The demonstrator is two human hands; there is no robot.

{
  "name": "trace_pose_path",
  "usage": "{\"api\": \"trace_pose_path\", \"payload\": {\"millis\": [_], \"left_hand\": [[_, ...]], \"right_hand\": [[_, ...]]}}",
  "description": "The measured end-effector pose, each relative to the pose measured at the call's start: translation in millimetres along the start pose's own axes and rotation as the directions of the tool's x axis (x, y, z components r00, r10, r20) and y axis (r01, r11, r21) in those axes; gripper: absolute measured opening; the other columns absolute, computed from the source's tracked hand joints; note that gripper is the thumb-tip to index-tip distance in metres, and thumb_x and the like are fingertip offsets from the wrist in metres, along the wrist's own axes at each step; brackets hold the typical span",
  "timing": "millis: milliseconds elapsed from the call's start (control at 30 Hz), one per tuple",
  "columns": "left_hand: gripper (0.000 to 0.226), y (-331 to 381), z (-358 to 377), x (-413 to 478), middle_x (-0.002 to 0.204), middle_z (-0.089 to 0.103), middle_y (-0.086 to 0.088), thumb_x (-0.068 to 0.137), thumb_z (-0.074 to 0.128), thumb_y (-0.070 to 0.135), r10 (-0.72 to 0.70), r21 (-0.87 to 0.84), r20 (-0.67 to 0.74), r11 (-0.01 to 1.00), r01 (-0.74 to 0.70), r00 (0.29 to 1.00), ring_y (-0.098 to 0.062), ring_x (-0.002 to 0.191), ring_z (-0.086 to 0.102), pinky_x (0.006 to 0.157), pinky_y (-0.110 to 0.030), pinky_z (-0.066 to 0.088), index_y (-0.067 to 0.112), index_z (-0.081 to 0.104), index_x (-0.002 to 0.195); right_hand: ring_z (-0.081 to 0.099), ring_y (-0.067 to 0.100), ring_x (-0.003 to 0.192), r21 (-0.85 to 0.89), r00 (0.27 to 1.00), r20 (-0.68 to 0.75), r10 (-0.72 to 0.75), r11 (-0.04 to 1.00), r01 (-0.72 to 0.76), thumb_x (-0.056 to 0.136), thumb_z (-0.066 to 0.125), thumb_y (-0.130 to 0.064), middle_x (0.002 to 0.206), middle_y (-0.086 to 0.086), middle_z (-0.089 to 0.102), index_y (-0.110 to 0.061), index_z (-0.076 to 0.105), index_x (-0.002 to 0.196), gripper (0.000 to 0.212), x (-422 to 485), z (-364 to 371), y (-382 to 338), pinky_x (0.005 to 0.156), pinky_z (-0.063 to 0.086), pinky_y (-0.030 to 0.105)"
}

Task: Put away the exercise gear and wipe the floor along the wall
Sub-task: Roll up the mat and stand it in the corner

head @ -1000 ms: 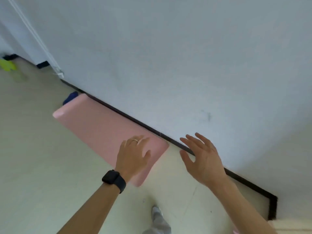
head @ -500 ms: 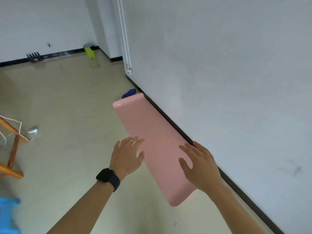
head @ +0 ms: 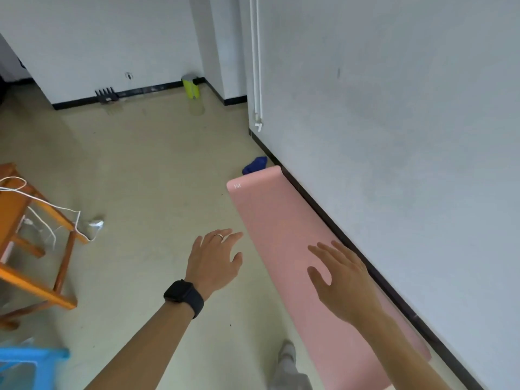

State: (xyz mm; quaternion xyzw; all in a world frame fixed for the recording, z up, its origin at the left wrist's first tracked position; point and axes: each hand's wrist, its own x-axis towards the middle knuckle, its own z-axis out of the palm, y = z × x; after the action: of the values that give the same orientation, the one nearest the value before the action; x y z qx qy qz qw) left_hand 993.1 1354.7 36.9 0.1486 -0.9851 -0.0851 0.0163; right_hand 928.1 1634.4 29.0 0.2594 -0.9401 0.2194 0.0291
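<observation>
Fingers (head: 233, 237) of the left hand (head: 216, 257) were spread and relaxed, holding nothing, at the centre of the frame over bare floor (head: 140, 164), just beside the left edge of the pink mat (head: 281, 226). A ring (head: 219, 235) showed on one finger and a black watch (head: 184, 296) on the wrist. The right hand (head: 340, 280), right of centre, was likewise loose and spread above the mat; whether it touched the mat could not be told. The mat lay flat on the floor along the black skirting (head: 323, 201) of the wall (head: 394, 136), running from the middle of the frame to the lower right. A blue cloth (head: 254, 164) sat crumpled at its far end. A wooden frame (head: 17, 209) draped with white cord (head: 56, 209) stood at the left edge, a blue plastic stool (head: 25, 364) in the lower left corner, and a yellow-green bin (head: 190, 87) at the upper centre.
</observation>
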Motion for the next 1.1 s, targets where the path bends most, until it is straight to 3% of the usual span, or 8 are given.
{"api": "trace_pose_path", "payload": {"millis": [133,367,667,833,933,1100], "left_hand": [[0.05,-41,0,91,0.154,0.041,0.009,0.097,0.046,0.043,-0.051,0.009,-0.001,0.999,0.051,0.999,-0.013,0.145,0.03,0.118,-0.042,0.023,0.039,0.042,0.147],[0.049,-85,2,239,0.153,0.042,0.007,0.097,0.047,0.041,-0.093,-0.011,0.099,0.995,0.095,0.991,-0.015,0.143,0.033,0.117,-0.043,0.025,0.037,0.044,0.146],[0.049,-145,42,437,0.153,0.042,0.007,0.096,0.047,0.041,0.007,0.025,0.225,1.0,-0.013,0.974,-0.015,0.142,0.034,0.116,-0.041,0.026,0.037,0.044,0.145],[0.049,-189,109,581,0.153,0.042,0.007,0.097,0.047,0.041,0.134,0.052,0.369,0.985,-0.165,0.92,-0.016,0.142,0.034,0.115,-0.04,0.027,0.034,0.044,0.145],[0.049,-213,170,677,0.151,0.045,0.008,0.096,0.048,0.038,0.246,0.065,0.443,0.95,-0.305,0.862,-0.016,0.14,0.037,0.114,-0.041,0.03,0.032,0.045,0.145],[0.049,-264,309,832,0.145,0.052,0.006,0.095,0.05,0.04,0.332,0.067,0.478,0.909,-0.41,0.813,-0.016,0.137,0.044,0.111,-0.038,0.037,0.03,0.048,0.143]], "right_hand": [[0.035,0.016,0.145,0.037,1.0,0.002,0.005,0.999,-0.005,0.096,0.054,-0.047,0.145,-0.014,0.054,-0.038,0.054,0.14,0.044,96,36,3,0.117,0.033,0.044],[0.029,0.016,0.148,0.045,0.99,0.133,0.057,0.997,-0.063,0.099,0.05,-0.047,0.149,-0.014,0.049,-0.039,0.05,0.143,0.045,250,83,1,0.121,0.025,0.039],[0.023,0.015,0.15,0.005,0.956,0.257,0.144,0.989,-0.15,0.101,0.039,-0.051,0.154,-0.016,0.041,-0.04,0.041,0.148,0.049,408,158,-4,0.123,0.02,0.037],[0.019,0.016,0.152,-0.021,0.905,0.323,0.278,0.958,-0.286,0.101,0.032,-0.054,0.158,-0.015,0.036,-0.039,0.034,0.152,0.053,516,245,8,0.124,0.017,0.039],[0.021,0.016,0.151,-0.04,0.854,0.315,0.414,0.905,-0.423,0.096,0.017,-0.061,0.159,-0.014,0.035,-0.039,0.033,0.152,0.062,578,318,31,0.123,0.018,0.039],[0.016,0.014,0.152,-0.003,0.749,0.366,0.552,0.806,-0.592,0.087,0.0,-0.068,0.162,-0.014,0.026,-0.04,0.026,0.154,0.078,684,479,83,0.123,0.015,0.033]]}}
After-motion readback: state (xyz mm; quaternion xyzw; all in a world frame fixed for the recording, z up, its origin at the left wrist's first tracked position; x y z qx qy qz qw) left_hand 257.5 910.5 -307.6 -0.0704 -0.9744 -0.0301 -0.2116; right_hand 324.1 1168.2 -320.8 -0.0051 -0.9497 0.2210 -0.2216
